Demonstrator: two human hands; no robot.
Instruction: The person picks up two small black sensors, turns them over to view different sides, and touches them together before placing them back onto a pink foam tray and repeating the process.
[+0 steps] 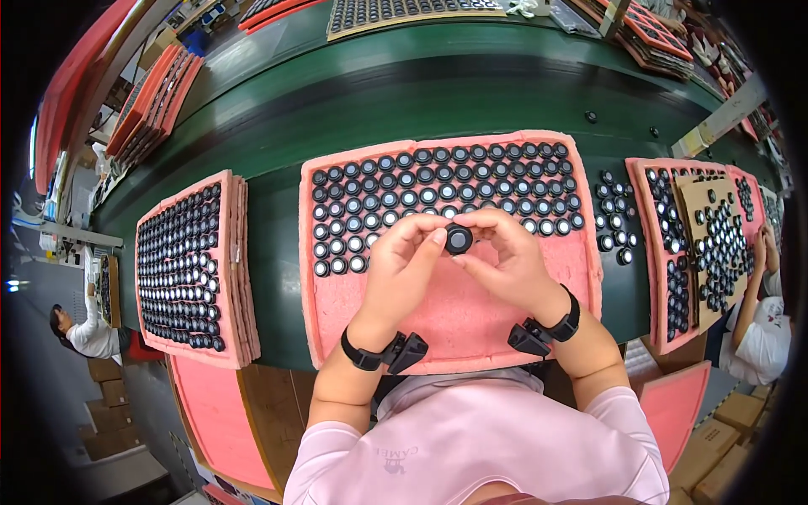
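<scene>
Between the fingertips of both hands is a small black round part (459, 239) with a dark grey face turned upward. My left hand (402, 257) pinches its left edge, and my right hand (507, 252) grips it from the right. Both hands hover over a pink foam tray (438, 324). Rows of similar black round parts (427, 195), many with pale grey faces, fill the tray's far portion; its near portion shows bare foam. My hands hide some of the nearest rows. A black strap with a small black device circles each wrist.
A stack of filled pink trays (240, 278) stands left on the green conveyor (278, 109). Loose black parts (615, 215) lie right of my tray, beside another filled tray and a cardboard sheet (686, 252) covered with parts. A co-worker's arm (762, 269) reaches in at far right.
</scene>
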